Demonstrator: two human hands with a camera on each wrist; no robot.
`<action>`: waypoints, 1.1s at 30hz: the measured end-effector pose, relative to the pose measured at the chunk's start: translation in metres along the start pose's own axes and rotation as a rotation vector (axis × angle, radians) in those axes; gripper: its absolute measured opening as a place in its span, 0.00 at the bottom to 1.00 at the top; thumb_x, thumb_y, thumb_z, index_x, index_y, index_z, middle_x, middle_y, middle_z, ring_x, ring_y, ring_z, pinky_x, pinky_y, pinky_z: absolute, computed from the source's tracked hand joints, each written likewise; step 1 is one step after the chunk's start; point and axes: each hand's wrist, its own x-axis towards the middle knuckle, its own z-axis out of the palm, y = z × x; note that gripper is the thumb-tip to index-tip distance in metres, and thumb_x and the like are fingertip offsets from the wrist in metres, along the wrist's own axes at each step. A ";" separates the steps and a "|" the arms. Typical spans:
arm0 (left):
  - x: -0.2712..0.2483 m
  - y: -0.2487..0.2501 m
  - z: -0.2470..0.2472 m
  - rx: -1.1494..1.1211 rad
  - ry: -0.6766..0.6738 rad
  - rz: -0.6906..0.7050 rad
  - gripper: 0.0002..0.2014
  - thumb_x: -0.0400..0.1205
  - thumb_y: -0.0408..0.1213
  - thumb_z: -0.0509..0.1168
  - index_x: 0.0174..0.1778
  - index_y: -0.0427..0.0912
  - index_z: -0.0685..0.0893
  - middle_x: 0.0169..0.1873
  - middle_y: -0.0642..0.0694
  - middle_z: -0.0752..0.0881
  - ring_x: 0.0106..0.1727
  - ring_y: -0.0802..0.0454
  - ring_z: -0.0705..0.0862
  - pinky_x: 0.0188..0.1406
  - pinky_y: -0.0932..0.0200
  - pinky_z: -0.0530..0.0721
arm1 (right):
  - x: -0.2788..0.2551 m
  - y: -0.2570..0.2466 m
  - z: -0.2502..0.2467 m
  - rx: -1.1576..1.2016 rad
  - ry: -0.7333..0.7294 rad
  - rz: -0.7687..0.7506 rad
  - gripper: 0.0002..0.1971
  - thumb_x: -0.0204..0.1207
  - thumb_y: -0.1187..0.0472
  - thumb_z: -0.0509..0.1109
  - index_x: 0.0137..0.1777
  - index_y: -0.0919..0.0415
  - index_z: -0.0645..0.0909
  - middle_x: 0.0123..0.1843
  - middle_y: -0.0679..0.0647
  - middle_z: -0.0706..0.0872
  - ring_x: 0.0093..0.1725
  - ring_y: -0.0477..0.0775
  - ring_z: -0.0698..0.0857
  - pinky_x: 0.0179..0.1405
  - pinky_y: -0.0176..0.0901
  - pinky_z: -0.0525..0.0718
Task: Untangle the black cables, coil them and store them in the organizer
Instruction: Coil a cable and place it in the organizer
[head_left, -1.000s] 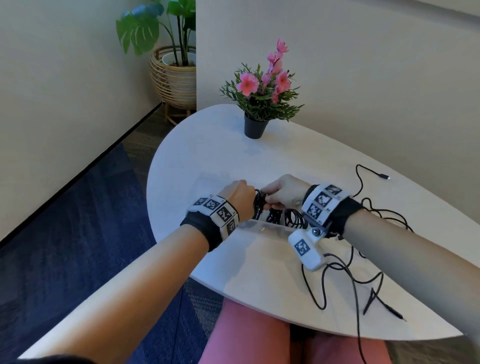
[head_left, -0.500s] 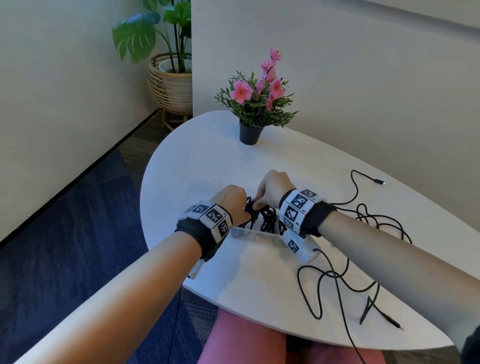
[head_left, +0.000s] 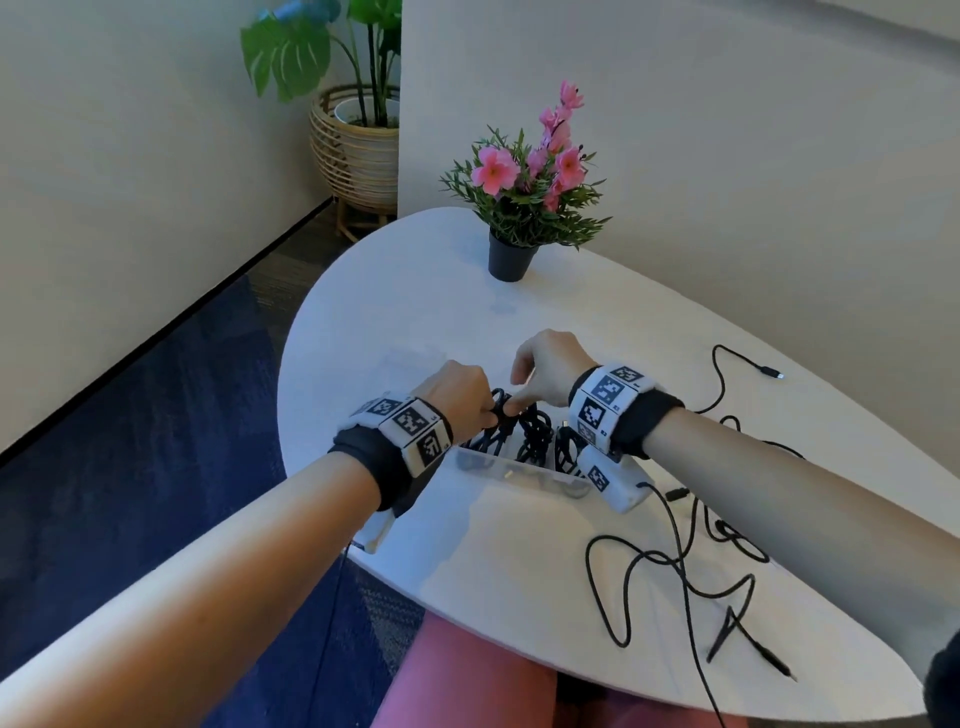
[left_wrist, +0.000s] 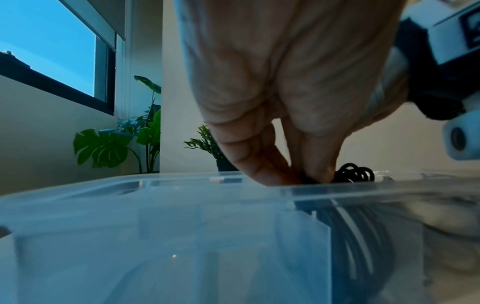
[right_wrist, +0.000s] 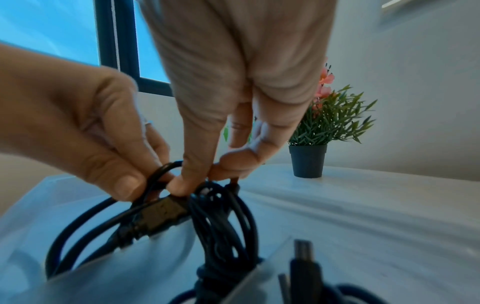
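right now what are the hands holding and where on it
Both hands pinch the coiled black cable at the top of its loops, above the clear organizer: the left hand with thumb and fingers, the right hand with its fingertips.

The organizer (head_left: 519, 470) is clear, glossy plastic, its walls see-through enough to show dark loops behind them, with soft highlights along the rim. The coiled cables (right_wrist: 223, 222) inside it have a smooth, matt black rubbery jacket, and one connector (right_wrist: 162, 216) looks like moulded black plastic. The loose cable (head_left: 675, 566) has the same dull black sheath. The desk (head_left: 395, 291) is white and smooth with a faint satin sheen. The wrist bands (head_left: 410, 428) are black cloth carrying matt white plastic blocks with printed black patterns. The flower pot (head_left: 510, 258) is matt dark plastic; the basket (head_left: 353, 156) is woven cane.
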 end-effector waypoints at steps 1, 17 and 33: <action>0.000 -0.003 0.002 -0.025 0.006 -0.012 0.11 0.81 0.42 0.66 0.44 0.38 0.89 0.25 0.49 0.76 0.33 0.49 0.78 0.34 0.59 0.75 | 0.000 0.004 0.001 0.017 0.007 -0.016 0.17 0.57 0.59 0.86 0.43 0.64 0.89 0.41 0.53 0.89 0.38 0.46 0.83 0.29 0.25 0.76; -0.009 0.020 0.003 0.042 0.028 -0.035 0.09 0.83 0.37 0.63 0.51 0.34 0.83 0.47 0.39 0.81 0.48 0.42 0.83 0.41 0.56 0.77 | 0.000 0.025 0.010 0.128 -0.135 -0.145 0.15 0.67 0.63 0.80 0.47 0.58 0.77 0.43 0.47 0.86 0.44 0.45 0.79 0.50 0.44 0.78; -0.017 -0.012 -0.009 -0.100 -0.042 0.065 0.23 0.74 0.44 0.74 0.65 0.45 0.83 0.63 0.47 0.80 0.55 0.52 0.83 0.53 0.65 0.73 | 0.012 0.010 0.006 -0.167 -0.224 -0.209 0.06 0.63 0.50 0.82 0.39 0.46 0.90 0.46 0.43 0.84 0.50 0.47 0.81 0.50 0.43 0.79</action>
